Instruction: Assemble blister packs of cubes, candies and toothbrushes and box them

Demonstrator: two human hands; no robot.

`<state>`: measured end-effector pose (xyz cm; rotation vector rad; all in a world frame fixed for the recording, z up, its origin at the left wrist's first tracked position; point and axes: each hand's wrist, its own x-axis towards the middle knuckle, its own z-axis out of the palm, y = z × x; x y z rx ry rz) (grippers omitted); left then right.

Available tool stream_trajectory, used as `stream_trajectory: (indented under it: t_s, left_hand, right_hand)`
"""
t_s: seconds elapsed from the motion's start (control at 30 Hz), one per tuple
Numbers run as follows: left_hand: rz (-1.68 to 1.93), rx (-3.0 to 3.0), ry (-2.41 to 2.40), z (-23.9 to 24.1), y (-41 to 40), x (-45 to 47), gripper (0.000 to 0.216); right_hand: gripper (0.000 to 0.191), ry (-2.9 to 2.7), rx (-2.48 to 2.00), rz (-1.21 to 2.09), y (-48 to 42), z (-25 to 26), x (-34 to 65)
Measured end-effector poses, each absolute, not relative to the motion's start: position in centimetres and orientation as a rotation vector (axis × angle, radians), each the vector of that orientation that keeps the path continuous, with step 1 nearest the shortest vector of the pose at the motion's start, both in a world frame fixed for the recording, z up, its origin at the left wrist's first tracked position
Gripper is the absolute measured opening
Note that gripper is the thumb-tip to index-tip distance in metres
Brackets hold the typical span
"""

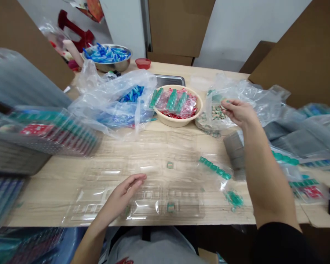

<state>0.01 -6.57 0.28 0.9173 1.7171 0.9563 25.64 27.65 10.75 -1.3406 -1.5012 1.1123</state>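
My left hand [123,192] lies flat with fingers stretched on a clear plastic blister tray [143,190] spread over the wooden table. Two small green square pieces [170,165] sit in the tray's pockets. My right hand [238,112] reaches forward into a clear plastic bag [253,97] of small green and tan pieces [216,114], its fingers curled together at the bag's mouth; what they pinch is too small to name. A strip of green pieces [214,168] in plastic lies between my arms.
A beige bowl [178,121] holds packets of green and red items. A clear bag with blue pieces [118,101] lies left of it, a metal bowl [110,66] of blue pieces behind. Stacked trays [30,139] stand at left, grey packs [299,135] at right, cardboard boxes behind.
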Motion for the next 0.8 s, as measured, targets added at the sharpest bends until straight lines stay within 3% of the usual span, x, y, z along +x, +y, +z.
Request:
stream_trajectory:
  t_s: [0.17, 0.27, 0.47, 0.8]
  left_hand:
    - [1.188, 1.086, 1.653, 3.4, -3.9, 3.1, 0.036]
    - [1.383, 1.153, 1.549, 5.3, -1.9, 5.1, 0.025]
    - [1.527, 1.178, 1.504, 6.1, -0.6, 6.5, 0.009]
    - [1.583, 0.965, 1.377, 5.9, -2.5, 6.7, 0.014]
  right_hand:
    - [0.029, -1.484, -1.024, 1.619, 17.5, 9.7, 23.7]
    - [0.032, -1.598, -0.9, 1.749, 11.4, 8.5, 21.8]
    - [0.023, -1.55, -0.842, 1.838, 6.2, 7.6, 21.0]
    - [0.025, -1.249, -0.886, 1.79, 4.3, 6.7, 20.6]
